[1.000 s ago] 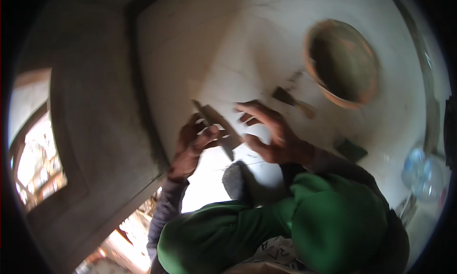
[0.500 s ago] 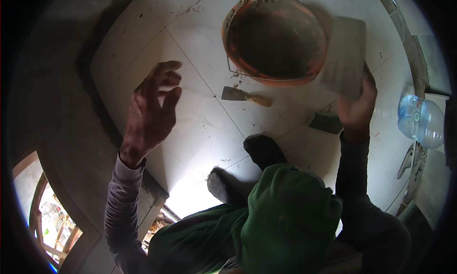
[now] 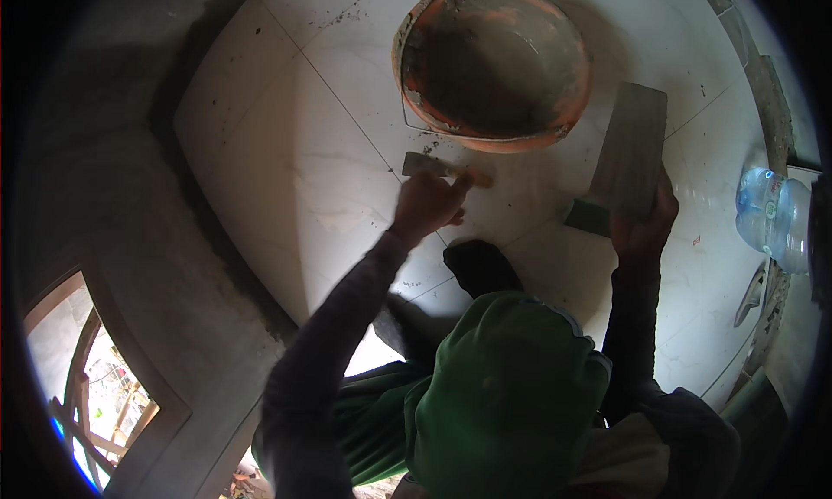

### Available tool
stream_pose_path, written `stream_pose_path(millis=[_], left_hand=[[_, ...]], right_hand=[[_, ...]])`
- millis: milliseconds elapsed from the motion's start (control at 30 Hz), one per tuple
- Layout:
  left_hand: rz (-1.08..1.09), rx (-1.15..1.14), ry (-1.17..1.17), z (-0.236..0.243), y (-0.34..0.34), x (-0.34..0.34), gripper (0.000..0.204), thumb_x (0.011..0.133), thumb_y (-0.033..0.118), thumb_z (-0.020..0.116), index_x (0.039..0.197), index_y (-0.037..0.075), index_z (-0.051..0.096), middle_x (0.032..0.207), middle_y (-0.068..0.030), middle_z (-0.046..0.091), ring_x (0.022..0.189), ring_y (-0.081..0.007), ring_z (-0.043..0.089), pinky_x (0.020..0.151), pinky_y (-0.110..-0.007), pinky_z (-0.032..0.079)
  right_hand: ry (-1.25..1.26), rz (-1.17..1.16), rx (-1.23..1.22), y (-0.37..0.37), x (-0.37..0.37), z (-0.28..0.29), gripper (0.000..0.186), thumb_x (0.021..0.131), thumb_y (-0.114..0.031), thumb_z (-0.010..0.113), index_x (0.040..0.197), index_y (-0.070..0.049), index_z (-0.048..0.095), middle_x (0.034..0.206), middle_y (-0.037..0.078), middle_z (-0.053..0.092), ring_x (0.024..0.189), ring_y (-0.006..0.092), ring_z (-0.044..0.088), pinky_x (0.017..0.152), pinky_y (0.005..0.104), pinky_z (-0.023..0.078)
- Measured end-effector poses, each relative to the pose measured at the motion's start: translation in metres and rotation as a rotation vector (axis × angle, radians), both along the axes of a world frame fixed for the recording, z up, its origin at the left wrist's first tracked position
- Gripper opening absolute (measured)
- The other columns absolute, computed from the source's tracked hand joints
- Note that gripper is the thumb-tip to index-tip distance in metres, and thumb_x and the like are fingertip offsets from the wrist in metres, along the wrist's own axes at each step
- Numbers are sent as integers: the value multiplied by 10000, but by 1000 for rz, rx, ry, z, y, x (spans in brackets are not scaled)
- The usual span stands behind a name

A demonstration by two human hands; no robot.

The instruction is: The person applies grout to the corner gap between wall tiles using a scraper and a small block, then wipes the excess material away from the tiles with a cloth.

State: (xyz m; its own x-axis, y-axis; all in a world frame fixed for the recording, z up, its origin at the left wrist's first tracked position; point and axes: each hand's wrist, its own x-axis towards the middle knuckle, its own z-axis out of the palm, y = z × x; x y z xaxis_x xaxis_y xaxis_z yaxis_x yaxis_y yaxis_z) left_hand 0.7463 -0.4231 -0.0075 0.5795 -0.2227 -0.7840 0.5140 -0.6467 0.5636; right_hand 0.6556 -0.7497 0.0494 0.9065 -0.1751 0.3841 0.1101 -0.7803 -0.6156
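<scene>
- Your left hand [image 3: 429, 206] is at the small scraper with a grey metal blade and a tan handle [image 3: 421, 164], thumb and fingers beside the handle; the view is dim there, so I cannot tell whether they have closed on it or only touch it.
- That scraper lies on the white tiled floor [image 3: 260, 165], just on your side of the bucket, its blade pointing left and its handle right.
- Your right hand [image 3: 643, 222] is clamped on the near end of a flat, grey, rectangular plate [image 3: 633, 148], which slants away from you, to the right of the bucket and apart from it.
- Just left of your right hand, a dark green, rectangular block [image 3: 587, 217] lies on the floor.
- Ahead of you is the round, orange bucket with a thin wire handle [image 3: 520, 144]; its rim is crusted with grey, and grey coats its inside.
- Dark crumbs [image 3: 433, 144] dot the floor between the bucket and the scraper.
- Over to your right, well apart from the scraper, you have a clear, bluish plastic bottle [image 3: 767, 213].
- Your dark-covered foot [image 3: 482, 269] rests on the floor, nearer you than the scraper.
</scene>
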Motion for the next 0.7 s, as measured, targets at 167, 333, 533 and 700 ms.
stream_pose_path(millis=[167, 333, 533, 700], left_hand=[[140, 284, -110, -59, -14, -4, 602, 983, 548, 691, 721, 14, 780, 639, -32, 759, 734, -204, 798, 774, -357, 633], [121, 175, -196, -40, 35, -5, 421, 994, 356, 755, 916, -56, 719, 738, -112, 769, 651, -184, 744, 649, -338, 596], [175, -6, -484, 66, 170, 21, 307, 973, 254, 806, 919, 2, 638, 744, -47, 679, 644, -111, 644, 570, -323, 528], [-53, 0, -698, 188, 123, 60, 229, 1032, 189, 751, 1002, 31, 588, 753, -1, 576, 646, -110, 556, 563, -335, 472]], right_hand=[[12, -27, 349, 27, 8, 7, 569, 1015, -200, 677, 1474, 117, 562, 1321, 207, 726, 1194, 297, 731, 1058, 399, 548], [0, -65, 785, 3, 4, 4, 548, 1034, -150, 647, 1499, 120, 538, 1358, 182, 711, 1229, 249, 702, 1064, 377, 542], [-77, -3, 164, -14, -1, -18, 521, 1024, -78, 640, 1493, 125, 540, 1343, 170, 714, 1221, 215, 696, 1046, 364, 549], [19, 9, 172, -5, 13, -13, 527, 1009, -88, 659, 1476, 129, 550, 1310, 171, 726, 1189, 218, 710, 1029, 361, 552]])
